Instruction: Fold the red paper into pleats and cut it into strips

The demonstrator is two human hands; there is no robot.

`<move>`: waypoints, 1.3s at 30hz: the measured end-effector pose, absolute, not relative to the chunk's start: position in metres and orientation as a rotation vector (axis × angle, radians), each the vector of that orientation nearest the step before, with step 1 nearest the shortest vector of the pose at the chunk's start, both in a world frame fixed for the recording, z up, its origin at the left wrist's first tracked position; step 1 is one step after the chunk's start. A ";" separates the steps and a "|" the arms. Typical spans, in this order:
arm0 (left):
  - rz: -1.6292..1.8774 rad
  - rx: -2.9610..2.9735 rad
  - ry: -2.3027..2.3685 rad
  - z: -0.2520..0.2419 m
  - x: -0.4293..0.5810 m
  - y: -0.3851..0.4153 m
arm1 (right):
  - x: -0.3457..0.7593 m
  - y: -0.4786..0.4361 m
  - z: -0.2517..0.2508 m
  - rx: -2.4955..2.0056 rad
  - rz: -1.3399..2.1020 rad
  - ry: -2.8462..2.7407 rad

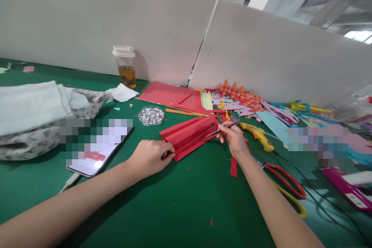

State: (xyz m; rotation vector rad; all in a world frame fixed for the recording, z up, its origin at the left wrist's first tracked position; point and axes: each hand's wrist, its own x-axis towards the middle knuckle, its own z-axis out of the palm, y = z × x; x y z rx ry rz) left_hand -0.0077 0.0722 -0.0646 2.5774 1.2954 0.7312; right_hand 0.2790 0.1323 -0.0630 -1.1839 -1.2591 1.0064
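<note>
A sheet of red paper, folded into long ridges, lies on the green table in front of me. My left hand has its fingers closed at the paper's near left corner. Between the fingertips of my right hand is a slim pointed tool; whether it is a pen or tweezers I cannot tell. Its tip meets or hovers just over the right part of the red paper. Narrow red strips lie beside and under my right hand. Just beyond that hand is a yellow glue gun.
Red-handled and yellow-handled scissors lie by my right forearm, near a magenta power strip and black cable. A phone, a dish of googly eyes and a lidded cup stand left. Woven paper fish and scraps line the partition.
</note>
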 end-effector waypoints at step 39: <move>0.502 2.579 1.475 -0.065 -0.008 0.073 | 0.264 0.126 -0.067 -1.153 1.094 -1.176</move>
